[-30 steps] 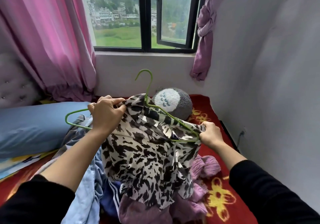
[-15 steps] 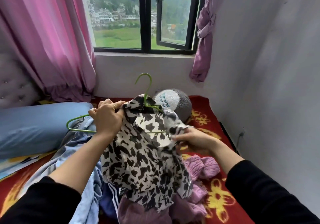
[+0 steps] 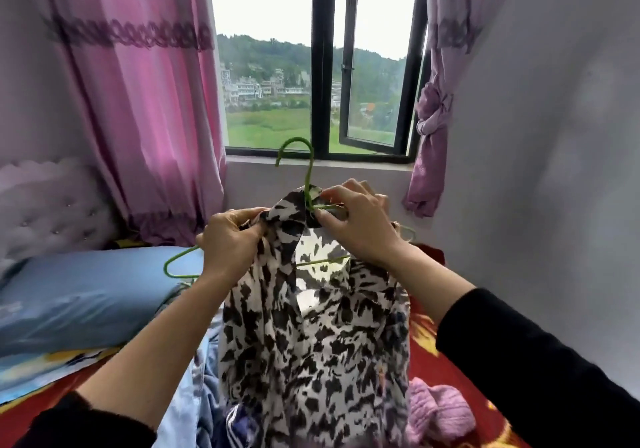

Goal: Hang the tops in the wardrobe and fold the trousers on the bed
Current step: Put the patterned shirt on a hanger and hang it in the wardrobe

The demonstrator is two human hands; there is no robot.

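A black-and-white patterned top [image 3: 311, 336] hangs in front of me on a green wire hanger [image 3: 300, 160], its hook upright above the collar. My left hand [image 3: 232, 243] pinches the left side of the collar. My right hand [image 3: 360, 222] grips the collar and the hanger's neck at the right. The hanger's left end [image 3: 176, 267] sticks out bare past my left hand; its right end [image 3: 408, 233] shows behind my right wrist. Under the top lie a pale blue garment [image 3: 187, 395], a dark navy striped garment [image 3: 235, 427] and a pink knit piece [image 3: 436, 409].
The bed has a red patterned blanket [image 3: 426, 343] and a blue pillow [image 3: 83, 295] at the left, next to a padded headboard [image 3: 45, 212]. Pink curtains [image 3: 138, 118] flank an open window [image 3: 367, 94]. A grey wall [image 3: 554, 170] stands close on the right.
The view has tilted up and the top has been raised. My right hand moved from the top's front up to the collar and hanger neck. The plush toy is now hidden.
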